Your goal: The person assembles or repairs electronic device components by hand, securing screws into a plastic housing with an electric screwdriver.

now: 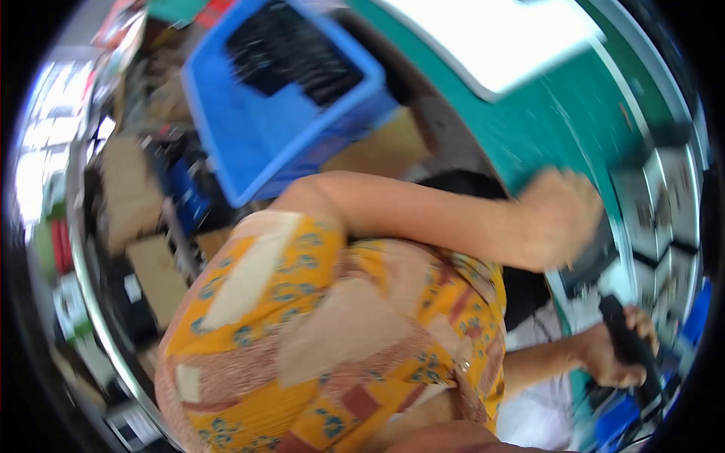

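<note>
Right hand (615,351) clenched around black handle (630,347); left hand (563,219) blurred, grip unclear, beside green table (544,128) edge.

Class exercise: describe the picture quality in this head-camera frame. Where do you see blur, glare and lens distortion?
Head view: motion blur smears the whole frame, worst on the raised left hand; the white panel at the top is blown out by glare; fisheye bends the blue crate and the green surface toward a dark rim.

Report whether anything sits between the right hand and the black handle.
Nothing visible stands between them. The right hand is closed around the black handle near the table edge. The picture is blurred, so finer detail cannot be told.
</note>
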The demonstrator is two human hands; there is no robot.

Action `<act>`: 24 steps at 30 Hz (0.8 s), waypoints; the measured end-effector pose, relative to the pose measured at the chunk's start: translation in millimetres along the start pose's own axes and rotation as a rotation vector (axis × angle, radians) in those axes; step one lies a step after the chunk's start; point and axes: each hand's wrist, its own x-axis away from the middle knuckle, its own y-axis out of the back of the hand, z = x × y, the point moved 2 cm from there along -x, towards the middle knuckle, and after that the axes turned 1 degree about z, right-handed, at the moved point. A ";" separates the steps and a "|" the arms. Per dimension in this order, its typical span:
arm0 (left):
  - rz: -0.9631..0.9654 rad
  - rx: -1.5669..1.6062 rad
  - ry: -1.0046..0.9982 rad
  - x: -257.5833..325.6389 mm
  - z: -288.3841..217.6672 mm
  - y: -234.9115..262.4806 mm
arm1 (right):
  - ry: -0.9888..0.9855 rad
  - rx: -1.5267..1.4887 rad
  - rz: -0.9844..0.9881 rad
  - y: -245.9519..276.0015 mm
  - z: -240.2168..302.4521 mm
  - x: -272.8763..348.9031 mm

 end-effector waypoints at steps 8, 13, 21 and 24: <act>0.123 0.220 0.166 -26.5 13.2 -9.6 | 0.142 -0.021 0.003 -18.8 -7.1 4.0; 0.080 0.020 -0.247 -29.6 -7.5 -3.8 | 0.151 -0.022 -0.033 -22.4 -1.3 5.8; 0.435 -0.176 -0.221 -44.8 -19.4 -5.9 | 0.231 -0.010 -0.040 -32.6 3.6 6.5; 0.416 -0.223 -0.219 -40.8 -23.3 -4.2 | 0.261 -0.015 -0.029 -30.2 4.4 5.5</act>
